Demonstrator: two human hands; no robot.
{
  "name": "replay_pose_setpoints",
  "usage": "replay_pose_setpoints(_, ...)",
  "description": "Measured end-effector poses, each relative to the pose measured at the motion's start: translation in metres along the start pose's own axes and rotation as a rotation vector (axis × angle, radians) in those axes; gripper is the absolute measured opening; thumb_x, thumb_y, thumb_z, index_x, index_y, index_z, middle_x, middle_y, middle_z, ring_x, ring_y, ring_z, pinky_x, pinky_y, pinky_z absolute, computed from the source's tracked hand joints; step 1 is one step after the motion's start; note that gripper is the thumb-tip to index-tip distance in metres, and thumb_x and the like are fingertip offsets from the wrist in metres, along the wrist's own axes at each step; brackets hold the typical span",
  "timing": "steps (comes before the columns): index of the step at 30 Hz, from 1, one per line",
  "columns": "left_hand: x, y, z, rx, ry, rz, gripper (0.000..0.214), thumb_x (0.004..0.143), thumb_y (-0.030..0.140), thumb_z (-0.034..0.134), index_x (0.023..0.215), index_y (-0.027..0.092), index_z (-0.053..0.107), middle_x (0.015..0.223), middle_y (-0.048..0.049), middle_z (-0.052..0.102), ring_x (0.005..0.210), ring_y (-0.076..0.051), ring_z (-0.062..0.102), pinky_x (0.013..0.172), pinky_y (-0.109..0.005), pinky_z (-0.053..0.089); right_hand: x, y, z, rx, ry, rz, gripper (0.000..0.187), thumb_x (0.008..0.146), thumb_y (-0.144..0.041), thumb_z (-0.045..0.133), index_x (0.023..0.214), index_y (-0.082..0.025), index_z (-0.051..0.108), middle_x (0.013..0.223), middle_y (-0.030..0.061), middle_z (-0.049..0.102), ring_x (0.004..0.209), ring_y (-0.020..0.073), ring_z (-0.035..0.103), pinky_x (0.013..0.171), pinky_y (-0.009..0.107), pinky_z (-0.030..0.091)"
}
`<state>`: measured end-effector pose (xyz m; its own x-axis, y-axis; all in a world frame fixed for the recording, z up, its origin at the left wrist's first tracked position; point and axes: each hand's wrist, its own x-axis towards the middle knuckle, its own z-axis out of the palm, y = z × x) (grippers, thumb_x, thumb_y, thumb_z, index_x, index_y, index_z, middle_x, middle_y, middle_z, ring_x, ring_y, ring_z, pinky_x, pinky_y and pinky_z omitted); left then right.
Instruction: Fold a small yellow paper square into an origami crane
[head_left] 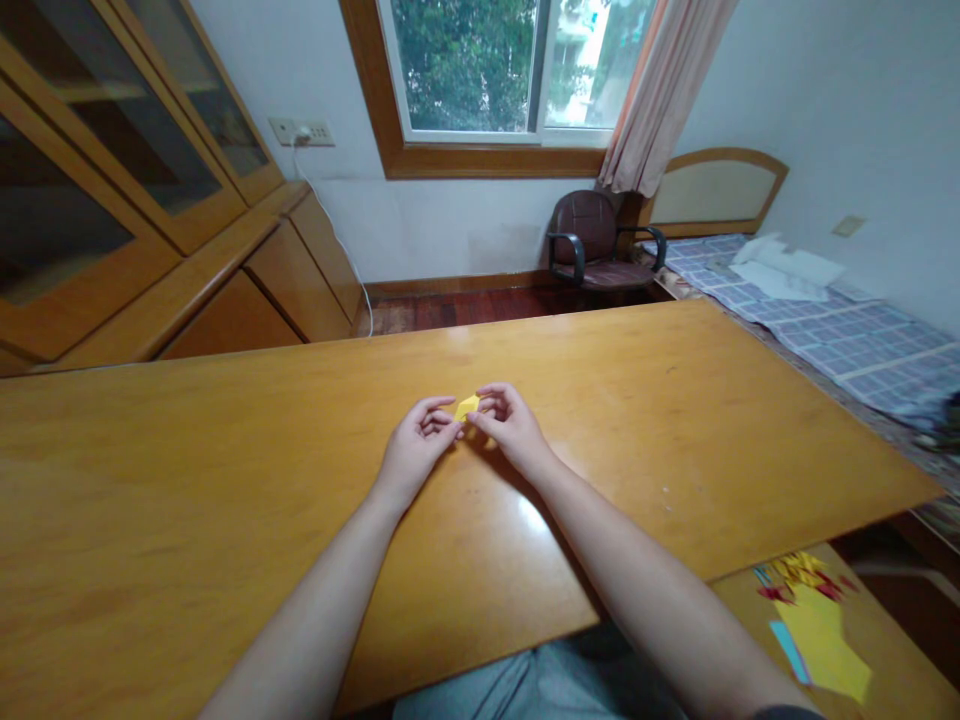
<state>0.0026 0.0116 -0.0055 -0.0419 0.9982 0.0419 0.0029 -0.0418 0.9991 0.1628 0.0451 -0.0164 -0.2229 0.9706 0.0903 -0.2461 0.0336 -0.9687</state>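
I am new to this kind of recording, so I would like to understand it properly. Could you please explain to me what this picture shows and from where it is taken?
There is no machine here: a person works with two bare hands. The single picture comes from a camera worn on the head, looking forward and down, so the forearms enter from the bottom.

The left hand and right hand hold a small yellow piece between them, over a wooden table. Its exact shape is too small to tell.

At the lower right, on another surface, lie yellow sheets, a light blue strip and a pile of small yellow and red pieces.
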Motion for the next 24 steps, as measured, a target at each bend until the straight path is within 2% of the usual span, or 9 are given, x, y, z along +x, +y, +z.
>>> replay_pose_setpoints(8, 0.002, -0.005, -0.003, 0.056, 0.007, 0.026, 0.041, 0.073, 0.029, 0.072, 0.11, 0.016, 0.059, 0.072, 0.0035, 0.061, 0.069, -0.012, 0.061, 0.069, -0.023, 0.048, -0.001, 0.005, 0.001, -0.034, -0.1, 0.005, 0.051, 0.071, -0.027, 0.073, 0.114, -0.023, 0.046, 0.073, -0.0076, 0.057, 0.058, 0.0081, 0.053, 0.054, 0.02, 0.042)
replay_pose_setpoints(13, 0.002, -0.006, -0.002, 0.085, -0.001, 0.031, 0.043, 0.073, 0.028, 0.071, 0.112, 0.017, 0.058, 0.072, 0.004, 0.059, 0.069, -0.012, 0.059, 0.068, -0.023, 0.047, -0.001, 0.01, 0.0, -0.1, -0.1, -0.021, 0.054, 0.071, -0.022, 0.071, 0.118, -0.022, 0.046, 0.076, -0.007, 0.058, 0.059, 0.0075, 0.055, 0.056, 0.02, 0.042)
replay_pose_setpoints(18, 0.002, -0.007, -0.001, 0.122, -0.002, 0.03, 0.042, 0.072, 0.027, 0.071, 0.111, 0.018, 0.059, 0.072, 0.0044, 0.057, 0.067, -0.011, 0.057, 0.065, -0.022, 0.046, -0.001, 0.009, 0.0, -0.189, -0.068, -0.007, 0.057, 0.069, -0.022, 0.072, 0.12, -0.022, 0.046, 0.07, -0.0088, 0.055, 0.058, 0.0081, 0.054, 0.057, 0.021, 0.043)
replay_pose_setpoints(24, 0.004, -0.009, -0.002, 0.144, 0.006, 0.027, 0.041, 0.072, 0.027, 0.07, 0.11, 0.018, 0.059, 0.072, 0.0042, 0.057, 0.066, -0.011, 0.057, 0.065, -0.023, 0.045, -0.001, 0.006, 0.001, -0.126, -0.046, 0.014, 0.056, 0.066, -0.02, 0.069, 0.116, -0.022, 0.043, 0.068, -0.0102, 0.055, 0.058, 0.0084, 0.055, 0.061, 0.023, 0.045)
